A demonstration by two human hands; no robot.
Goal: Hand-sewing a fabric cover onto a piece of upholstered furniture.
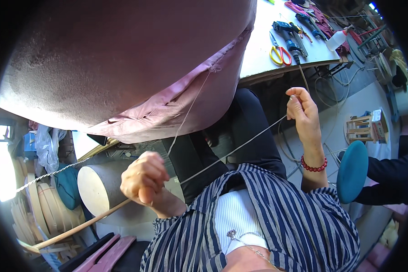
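A large pink upholstered piece [122, 54] fills the upper left in front of me, with a gathered fabric seam [167, 97] along its lower edge. From a knot on that seam a pale thread [196, 96] runs down to my left hand [145, 177], whose fingers are curled in a fist around it. The thread stretches on across my lap, up to my right hand [303, 109]. There, thumb and fingers pinch its end; whether a needle is among them I cannot tell. A red bead bracelet sits on the right wrist.
On the white table [258, 59] lie scissors [280, 55] with red and yellow handles, pneumatic tools [291, 38] and a white bottle [336, 41]. A teal round pad [352, 172] stands at my right. A cylinder [93, 190] and a wooden rod [84, 225] are at left.
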